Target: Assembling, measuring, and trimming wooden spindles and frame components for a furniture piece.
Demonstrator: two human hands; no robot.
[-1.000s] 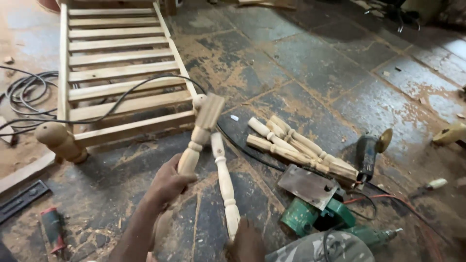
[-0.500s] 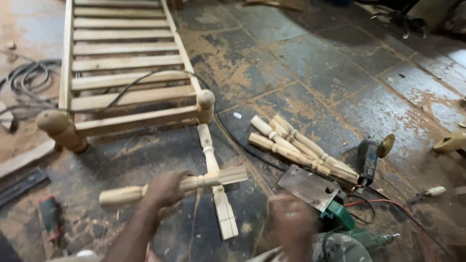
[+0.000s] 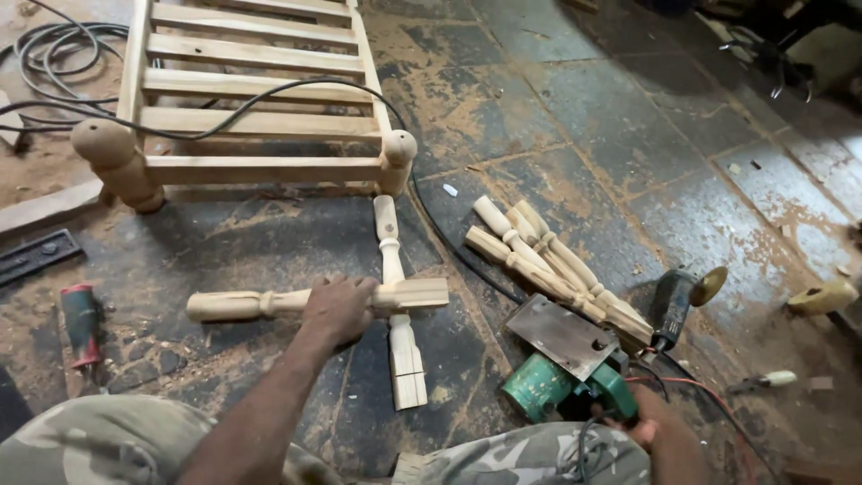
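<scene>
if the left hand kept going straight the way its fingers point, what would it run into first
The left hand grips a turned leg laid crosswise, fingers pointing up and slightly right. Straight on, probably the other turned leg under it, then the slatted wooden frame; depth is unclear.

Soft even daylight, sharp focus

Single head-worn view, looking steeply down and forward at the floor (image 3: 628,117) from above the person's knees. Close range: both forearms enter from the bottom edge. Slatted wooden frame (image 3: 251,117) sits far, top left. No second view to overlap.
</scene>
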